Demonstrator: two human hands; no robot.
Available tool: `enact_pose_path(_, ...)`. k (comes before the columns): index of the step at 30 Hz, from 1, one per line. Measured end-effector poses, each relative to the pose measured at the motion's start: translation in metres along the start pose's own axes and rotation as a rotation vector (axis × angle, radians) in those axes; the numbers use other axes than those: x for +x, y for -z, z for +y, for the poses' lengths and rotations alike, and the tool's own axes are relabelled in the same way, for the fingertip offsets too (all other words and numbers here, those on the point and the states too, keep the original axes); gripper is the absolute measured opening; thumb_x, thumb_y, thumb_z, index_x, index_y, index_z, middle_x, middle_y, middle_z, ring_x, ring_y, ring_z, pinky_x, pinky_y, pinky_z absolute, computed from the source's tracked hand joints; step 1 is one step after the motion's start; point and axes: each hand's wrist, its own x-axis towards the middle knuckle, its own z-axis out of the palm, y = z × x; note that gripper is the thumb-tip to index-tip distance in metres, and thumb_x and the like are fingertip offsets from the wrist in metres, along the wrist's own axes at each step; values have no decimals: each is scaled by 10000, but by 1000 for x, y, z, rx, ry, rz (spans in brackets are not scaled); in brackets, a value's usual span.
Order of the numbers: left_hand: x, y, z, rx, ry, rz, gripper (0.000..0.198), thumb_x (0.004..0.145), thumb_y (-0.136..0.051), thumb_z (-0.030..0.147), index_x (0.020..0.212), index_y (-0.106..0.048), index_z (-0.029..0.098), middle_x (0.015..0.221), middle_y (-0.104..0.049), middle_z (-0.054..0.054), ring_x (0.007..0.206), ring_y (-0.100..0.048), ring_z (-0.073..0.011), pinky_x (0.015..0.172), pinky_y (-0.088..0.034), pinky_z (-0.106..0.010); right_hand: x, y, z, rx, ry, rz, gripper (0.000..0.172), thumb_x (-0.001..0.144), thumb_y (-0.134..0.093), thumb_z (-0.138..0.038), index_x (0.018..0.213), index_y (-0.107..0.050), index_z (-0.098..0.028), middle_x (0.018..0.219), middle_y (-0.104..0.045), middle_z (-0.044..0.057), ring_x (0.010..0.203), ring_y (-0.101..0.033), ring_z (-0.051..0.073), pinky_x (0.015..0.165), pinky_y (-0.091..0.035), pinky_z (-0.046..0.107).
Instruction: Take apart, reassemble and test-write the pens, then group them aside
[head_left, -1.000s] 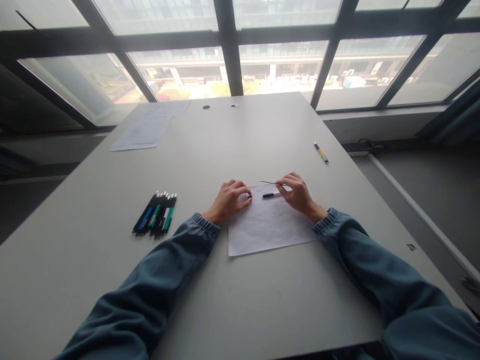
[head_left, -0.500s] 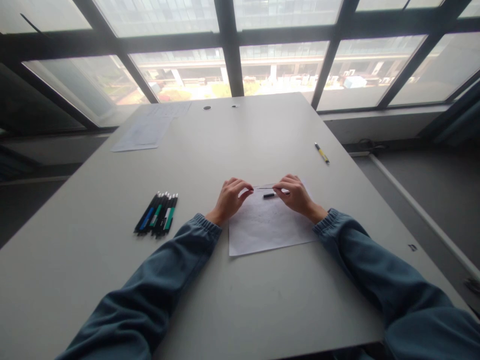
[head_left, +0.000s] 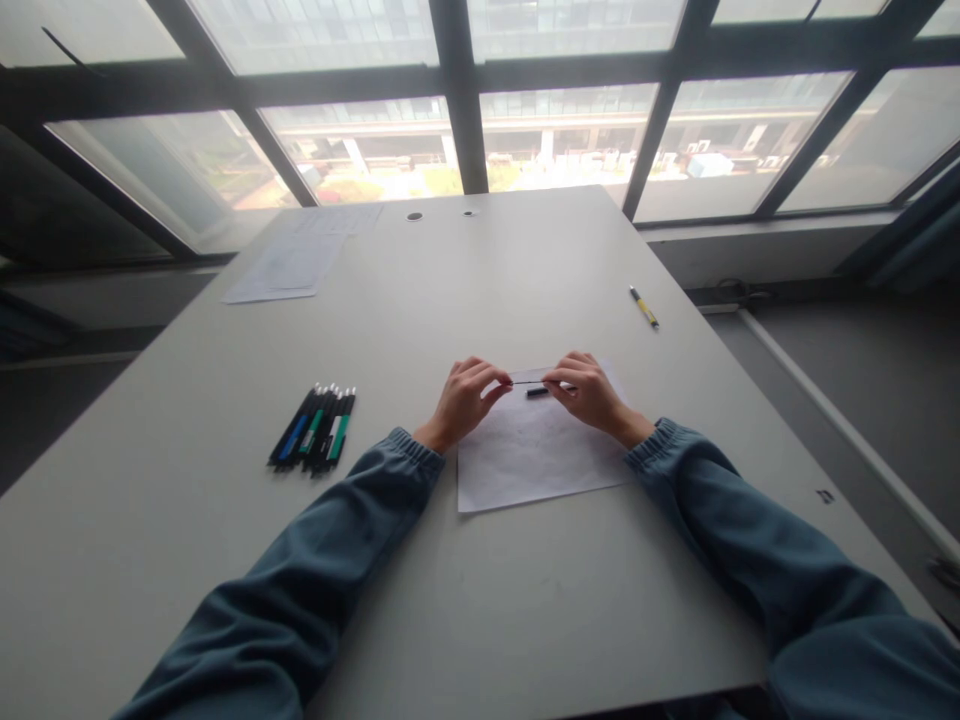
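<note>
Pinched between both hands above the paper is a thin dark pen refill (head_left: 528, 382), held about level. My left hand (head_left: 465, 398) has its fingertips closed on the refill's left end. At the other end, my right hand (head_left: 589, 395) grips it between thumb and fingers, which hide that part. Just below the refill, a black pen barrel (head_left: 537, 392) lies on the white paper sheet (head_left: 540, 455), partly covered by my right hand. Fine detail on the refill is too small to make out.
Several pens (head_left: 313, 430) with black, green and blue parts lie together on the left of the white table (head_left: 480, 600). A yellow pen (head_left: 643, 307) is near the right edge. Other paper sheets (head_left: 285, 262) lie at the far left, and a small dark piece (head_left: 825, 495) at the right.
My left hand has shifted slightly to the right, and both hands' fingertips now meet the refill, which shows as one dark line between them. The pens and paper have not moved.
</note>
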Motion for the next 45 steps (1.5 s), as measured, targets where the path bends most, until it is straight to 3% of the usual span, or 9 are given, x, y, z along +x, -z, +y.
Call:
enact_pose_path(21,2,-7,6,-154,-91,105,134,936,-684,338,895,-748,228,824,-763,-19,831,-678,-175,813,-502,-352,1,-1,-8,44,89,-25,187,964,-598,-175,815,-703,-214,793,-717,36,810,-592,188,810,-418,361)
enact_pose_path(26,2,-8,8,-173,-93,84,142,946,-671,342,913,-762,239,842,-779,-19,845,-679,-174,837,-504,-362,1,-1,-11,42,80,-61,210,991,-573,-219,840,-719,-226,744,-697,24,808,-583,189,830,-406,367)
enact_pose_path(36,3,-2,9,-93,-89,-69,203,979,-615,374,932,-762,243,848,-773,-24,878,-669,-174,848,-471,-356,1,-1,-13,41,65,-112,249,1010,-546,-260,864,-745,-238,748,-694,29,831,-578,193,848,-403,371)
enact_pose_path(43,3,-2,9,-33,-83,-28,224,990,-592,355,882,-747,235,806,-751,-12,870,-655,-169,817,-457,-340,2,-1,-12,29,78,-101,220,1016,-554,-319,965,-756,-249,804,-716,29,865,-592,202,853,-405,376)
enact_pose_path(45,3,-3,7,-27,-63,-11,234,992,-585,358,880,-748,234,812,-750,-17,867,-653,-168,824,-460,-343,3,2,-11,11,9,-26,257,1033,-512,-339,1068,-743,-232,896,-735,52,923,-603,219,893,-407,396)
